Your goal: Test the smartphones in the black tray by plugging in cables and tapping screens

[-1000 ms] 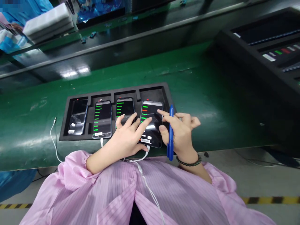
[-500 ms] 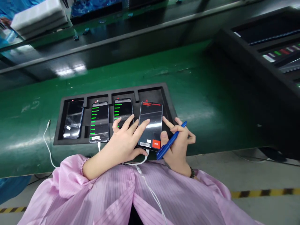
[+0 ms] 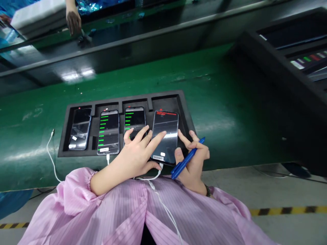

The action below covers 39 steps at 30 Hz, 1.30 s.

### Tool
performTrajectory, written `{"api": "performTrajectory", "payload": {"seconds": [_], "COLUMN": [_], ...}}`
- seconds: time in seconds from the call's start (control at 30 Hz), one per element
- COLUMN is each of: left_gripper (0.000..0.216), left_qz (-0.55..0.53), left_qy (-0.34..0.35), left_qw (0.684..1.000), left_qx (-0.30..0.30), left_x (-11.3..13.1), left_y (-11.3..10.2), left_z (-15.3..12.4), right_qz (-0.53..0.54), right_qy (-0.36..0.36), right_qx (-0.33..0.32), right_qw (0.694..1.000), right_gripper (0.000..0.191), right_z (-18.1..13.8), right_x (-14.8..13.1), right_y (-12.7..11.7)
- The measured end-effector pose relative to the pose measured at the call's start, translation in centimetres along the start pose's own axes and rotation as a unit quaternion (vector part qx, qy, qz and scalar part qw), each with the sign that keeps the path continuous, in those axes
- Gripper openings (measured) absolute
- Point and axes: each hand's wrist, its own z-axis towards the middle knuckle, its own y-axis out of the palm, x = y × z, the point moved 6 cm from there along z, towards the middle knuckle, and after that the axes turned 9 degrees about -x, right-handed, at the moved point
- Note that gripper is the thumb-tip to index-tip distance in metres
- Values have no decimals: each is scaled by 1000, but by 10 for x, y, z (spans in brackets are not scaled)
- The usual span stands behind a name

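My left hand [image 3: 138,153] spreads its fingers over the two right-hand smartphones. Its index fingertip rests on the screen of the rightmost smartphone [image 3: 167,144], which shows red text along the top. The thumb lies near the white cable plugged into that phone's lower end. A blue pen [image 3: 188,158] is held in my right hand [image 3: 192,166], whose extended index finger is beside the phone's right edge. Partly under my left fingers is another smartphone [image 3: 134,119] with green text. A similar smartphone [image 3: 109,131] lies left of it, with a dark-screened smartphone [image 3: 80,129] at the far left.
The phones lie in a black compartmented tray [image 3: 187,117] on the green workbench [image 3: 217,102]. A loose white cable [image 3: 51,153] is at the left. Black stacked trays [image 3: 263,75] stand at the right. Across the bench, another person's hand [image 3: 73,21] reaches down beside white stacked sheets [image 3: 38,18].
The red box at the rightmost phone's lower right has vanished from the screen. Another person's hand has entered at the upper left. My right hand has shifted slightly; my left stays nearly still.
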Motion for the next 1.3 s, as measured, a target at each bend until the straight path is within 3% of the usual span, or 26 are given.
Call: {"api": "performTrajectory", "payload": {"seconds": [0.7,0.87,1.07,1.3], "left_gripper": [92,96,90,49], "left_qz": [-28,-19,15,40], "left_qy": [-12,-26,-86,-224], "left_qw": [1000,999,994,972], "left_qx": [-9,12,63,52], "left_x": [-3,-11,-33,-38], "left_y": [-1,-10,-32,-37], "left_z": [0,-5,-34,-82], "right_qz": [23,36,-22,-69], "right_qy": [9,-61,-173,-211], "right_qx": [23,-4,-56,-79], "right_qw": [999,997,983,972], "right_gripper": [26,25,16,10], "right_z": [4,3,5,7], "right_x": [-2,-7,-29,-40], "right_y": [-7,-11,-11,-10]}}
